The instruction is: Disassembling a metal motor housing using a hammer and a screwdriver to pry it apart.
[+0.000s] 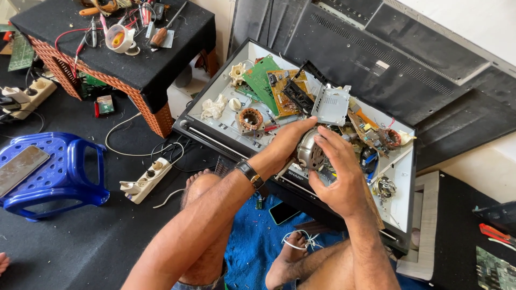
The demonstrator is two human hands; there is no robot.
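Observation:
My left hand (287, 142) and my right hand (336, 172) both grip a round grey metal motor (308, 152) and hold it just above an open black device casing (215, 140) with a white inner floor. A watch with a dark strap sits on my left wrist. Inside the casing lie a green circuit board (262, 80), a brown circuit board (280, 99), a copper-wound coil (250, 118), a grey metal bracket (332, 104) and tangled small parts. My crossed bare legs and feet show below, on a blue cloth (252, 241).
A black-topped wicker table (140, 67) at upper left carries screwdrivers, wires and a roll of tape. A blue plastic stool (59, 172) lies at left. White power strips (146, 180) and cords lie on the dark floor. A large black back panel (387, 59) leans behind the casing.

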